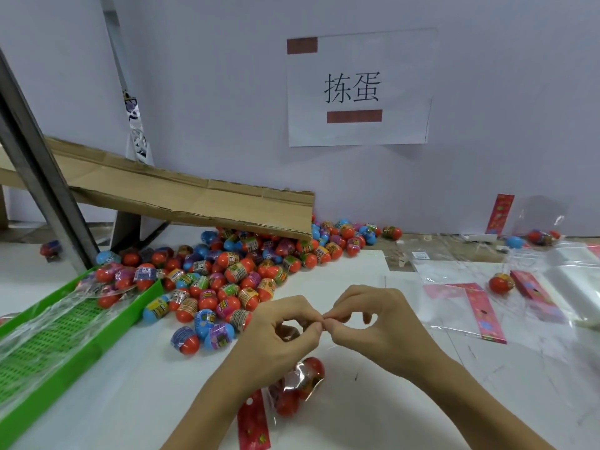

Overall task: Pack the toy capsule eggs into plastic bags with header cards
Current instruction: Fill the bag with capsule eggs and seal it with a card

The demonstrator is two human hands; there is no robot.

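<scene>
Red header card (254, 420) and a filled plastic bag (297, 389) of eggs lie just below the grip, so one pack looks done. Left hand (279, 332) and right hand (370, 323) pinch something tiny together. Beyond, a big egg pile (227, 274) waits unpacked on the white tabletop (344, 274); a paper sign (357, 89) hangs on the wall.

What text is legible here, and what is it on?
"拣蛋": white paper sign on the wall, between two brown tape strips.
Egg wrapper labels in the egg pile: too small to read.
Red header cards: print blurred.
White sticker on a bag: unreadable.
</scene>
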